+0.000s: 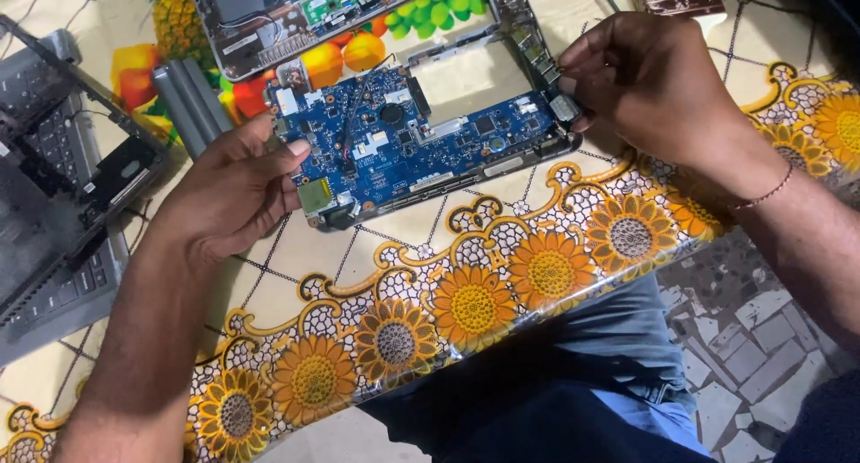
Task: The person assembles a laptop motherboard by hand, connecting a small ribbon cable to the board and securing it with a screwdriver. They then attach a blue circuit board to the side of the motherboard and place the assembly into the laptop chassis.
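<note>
On a sunflower-print tablecloth (502, 275), a left hand (235, 190) pinches the left edge and a right hand (649, 82) pinches the right end of a blue laptop circuit board (421, 141), which looks light, stiff and fragile, best gripped by its bare edges

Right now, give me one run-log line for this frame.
left hand: grips circuit board left edge | right hand: pinches its right edge | board: flat on table | grey battery: beside
</note>
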